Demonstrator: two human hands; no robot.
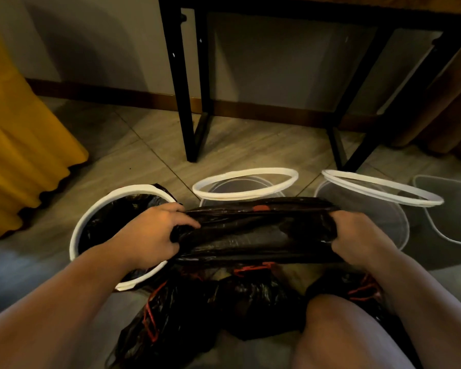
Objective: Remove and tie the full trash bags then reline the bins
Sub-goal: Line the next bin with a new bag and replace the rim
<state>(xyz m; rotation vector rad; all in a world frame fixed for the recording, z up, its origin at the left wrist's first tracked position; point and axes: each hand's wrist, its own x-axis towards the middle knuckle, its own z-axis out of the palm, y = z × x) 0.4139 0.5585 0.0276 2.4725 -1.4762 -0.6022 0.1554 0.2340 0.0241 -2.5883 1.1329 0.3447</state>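
Note:
A black trash bag with red drawstring is stretched flat between my hands, in front of the bins. My left hand grips its left end and my right hand grips its right end. On the left stands a white-rimmed bin lined with a black bag. Behind the stretched bag stands a clear bin with a white ring on top, unlined. A second clear bin with a tilted white ring stands at the right. Full black bags with red ties lie on the floor near my knee.
A black metal table frame stands behind the bins against the wall. Yellow curtain folds hang at the left. A grey bin sits at the far right. My bare knee is at the bottom right. The floor is tiled.

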